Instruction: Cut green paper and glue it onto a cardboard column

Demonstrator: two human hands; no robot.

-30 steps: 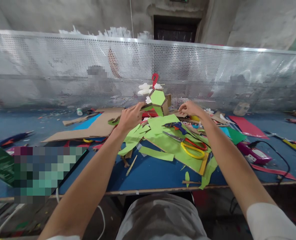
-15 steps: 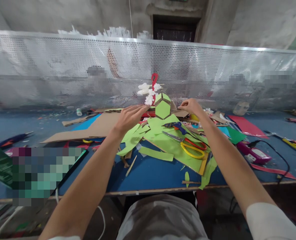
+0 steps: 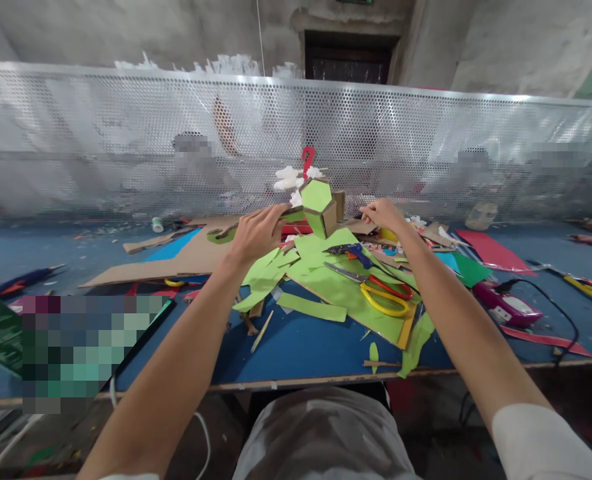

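My left hand (image 3: 259, 233) is closed around the arm of a green-faced cardboard model. A curled green end (image 3: 221, 235) of that model sticks out left of the hand. To the right of the hand is its boxy hexagonal part (image 3: 317, 197), tilted, with a green top face and brown cardboard sides. My right hand (image 3: 383, 215) is raised just right of the model, its fingertips pinched together and apart from the box. Whatever it holds, if anything, is too small to make out. Behind the model stands a red hooked piece (image 3: 308, 159) with white flower-like pieces (image 3: 288, 180).
Green sheets and scraps (image 3: 313, 308) cover the middle of the blue table (image 3: 296, 353). On them lie yellow-and-red-handled scissors (image 3: 383, 297) and a blue-handled tool (image 3: 359, 253). Brown cardboard (image 3: 176, 257) lies left, a purple device (image 3: 509, 305) right. A perforated metal screen (image 3: 151, 133) stands behind.
The model has turned in my left hand: its hexagonal face now tips upward, showing brown sides, and its curled end shows on the left. My right hand has barely moved.
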